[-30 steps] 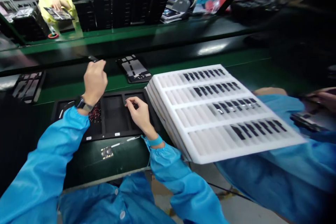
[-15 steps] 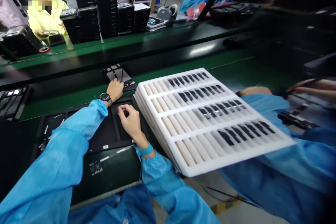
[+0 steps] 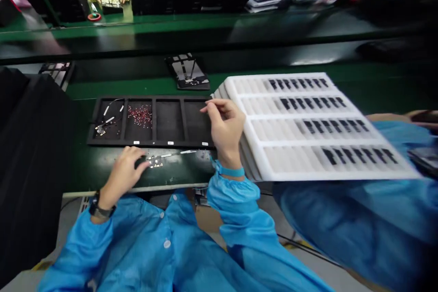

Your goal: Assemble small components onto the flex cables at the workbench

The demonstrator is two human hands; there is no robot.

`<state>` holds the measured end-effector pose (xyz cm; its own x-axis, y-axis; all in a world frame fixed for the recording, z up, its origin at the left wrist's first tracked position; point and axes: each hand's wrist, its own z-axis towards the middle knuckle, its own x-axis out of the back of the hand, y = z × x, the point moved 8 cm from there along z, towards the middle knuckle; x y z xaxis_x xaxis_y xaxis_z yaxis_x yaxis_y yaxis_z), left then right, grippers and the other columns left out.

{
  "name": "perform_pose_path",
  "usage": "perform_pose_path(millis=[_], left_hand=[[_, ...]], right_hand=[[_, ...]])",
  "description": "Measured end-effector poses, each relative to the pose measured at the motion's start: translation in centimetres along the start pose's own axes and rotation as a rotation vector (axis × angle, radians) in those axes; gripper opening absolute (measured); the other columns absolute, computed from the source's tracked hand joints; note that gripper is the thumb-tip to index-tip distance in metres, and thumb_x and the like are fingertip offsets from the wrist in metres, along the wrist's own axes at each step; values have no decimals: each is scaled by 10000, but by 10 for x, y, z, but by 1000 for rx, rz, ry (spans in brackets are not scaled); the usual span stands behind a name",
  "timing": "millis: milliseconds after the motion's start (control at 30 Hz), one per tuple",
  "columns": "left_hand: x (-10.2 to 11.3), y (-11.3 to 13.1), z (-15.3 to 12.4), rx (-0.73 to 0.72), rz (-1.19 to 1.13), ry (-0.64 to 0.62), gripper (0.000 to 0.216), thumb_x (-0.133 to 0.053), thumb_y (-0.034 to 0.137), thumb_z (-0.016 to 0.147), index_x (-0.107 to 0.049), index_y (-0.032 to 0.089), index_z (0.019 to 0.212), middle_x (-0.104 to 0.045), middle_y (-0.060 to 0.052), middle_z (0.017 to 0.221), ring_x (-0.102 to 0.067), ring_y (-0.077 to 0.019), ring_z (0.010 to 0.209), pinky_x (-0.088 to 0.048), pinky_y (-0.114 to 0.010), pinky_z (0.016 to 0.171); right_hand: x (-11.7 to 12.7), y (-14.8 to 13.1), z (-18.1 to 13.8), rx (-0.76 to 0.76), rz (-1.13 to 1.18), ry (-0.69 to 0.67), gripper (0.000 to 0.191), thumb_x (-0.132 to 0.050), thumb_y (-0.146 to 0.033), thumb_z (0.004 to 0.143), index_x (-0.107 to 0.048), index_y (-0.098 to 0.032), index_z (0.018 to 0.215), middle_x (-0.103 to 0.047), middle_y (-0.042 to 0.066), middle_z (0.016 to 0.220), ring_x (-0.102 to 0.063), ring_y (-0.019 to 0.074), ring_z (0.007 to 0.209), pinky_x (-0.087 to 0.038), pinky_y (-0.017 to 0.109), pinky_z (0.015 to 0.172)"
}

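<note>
My left hand [image 3: 123, 174] lies near the green bench's front edge, its fingers curled and reaching toward a small circuit board [image 3: 155, 161] beside it. My right hand [image 3: 224, 128] hovers over the right end of a black compartment tray [image 3: 152, 121], thumb and fingers pinched together; whatever sits in the pinch is too small to make out. One tray compartment holds tiny red parts [image 3: 140, 115], another thin cables [image 3: 106, 121]. A thin metal strip [image 3: 178, 153] lies beside the board.
A stack of white foam trays [image 3: 308, 123] with rows of dark parts sits right of my hand. A dark panel [image 3: 187, 72] rides the conveyor behind. A co-worker's blue sleeve [image 3: 359, 210] is at right. Black stacked boxes and another person stand across the line.
My left hand has drawn back from the panel on the conveyor to the bench's front edge by the circuit board. My right hand has lifted off the tray into a pinch.
</note>
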<state>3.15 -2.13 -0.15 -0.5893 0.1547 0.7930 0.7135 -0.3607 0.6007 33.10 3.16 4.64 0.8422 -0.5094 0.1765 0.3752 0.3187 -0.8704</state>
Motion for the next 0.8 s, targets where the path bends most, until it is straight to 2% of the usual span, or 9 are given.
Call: perform_pose_path(millis=[100,167,233,333,433,533,633,700,800], left_hand=[[-43,-5,-17,-10,139,19,323,-639,267,994,-740,166,1284,-656,-200,1458,-597,-396,1302,-511,-539,1065],[-53,-9,-14,-7,167,68,303,-602,271,1014,-745,176,1263,-637,-206,1463,-582,-410,1301,-499,-549,1047],[-54,-13,-6,-7,124,100,253,-584,283,1017,-754,200,1185,-665,-185,1384,-587,-397,1269,-496,-532,1028],[-53,-23,6,-13,44,67,178,-600,292,981,-716,223,1097,-697,-148,1248,-603,-372,1185,-494,-516,1001],[-57,-30,14,-14,11,10,140,-613,306,933,-637,236,1052,-712,-123,1125,-611,-364,1112,-490,-520,978],[-62,-34,16,-9,1,-10,138,-597,313,904,-567,244,1020,-710,-117,1060,-633,-368,1083,-489,-532,972],[-64,-36,15,-7,-33,11,139,-564,334,904,-541,247,1011,-713,-114,1036,-670,-366,1036,-491,-547,978],[-63,-36,14,-7,-75,35,164,-564,374,901,-553,252,1008,-721,-107,1015,-691,-359,978,-499,-552,978],[-58,-37,14,37,-171,46,220,-624,442,862,-591,263,986,-739,-86,973,-713,-346,917,-532,-533,954]], right_hand=[[39,-51,-18,76,-61,-6,161,-708,-397,979,-753,-247,943,-764,50,856,-754,245,846,-596,412,845],[80,-77,-23,129,-139,62,157,-725,-396,969,-760,-252,918,-764,54,849,-748,251,824,-596,427,828],[129,-92,-23,167,-204,196,142,-734,-373,955,-760,-253,884,-764,66,820,-729,251,775,-583,427,783],[197,-85,-19,149,-291,318,145,-746,-349,931,-759,-266,812,-757,88,756,-694,244,722,-546,406,717],[241,-46,-12,-1,-405,237,153,-770,-362,886,-772,-238,797,-758,69,739,-676,222,682,-512,366,661],[268,-5,-5,-144,-471,152,156,-772,-334,860,-764,-200,780,-763,51,726,-633,182,612,-485,325,628],[283,16,9,-202,-508,125,132,-742,-263,861,-744,-181,758,-760,48,711,-651,176,636,-493,302,650],[278,24,28,-198,-564,46,108,-722,-220,856,-750,-173,763,-756,46,708,-663,180,662,-495,300,675],[253,31,67,-119,-691,-121,98,-731,-160,817,-808,-166,877,-762,34,738,-655,185,694,-487,303,717]])
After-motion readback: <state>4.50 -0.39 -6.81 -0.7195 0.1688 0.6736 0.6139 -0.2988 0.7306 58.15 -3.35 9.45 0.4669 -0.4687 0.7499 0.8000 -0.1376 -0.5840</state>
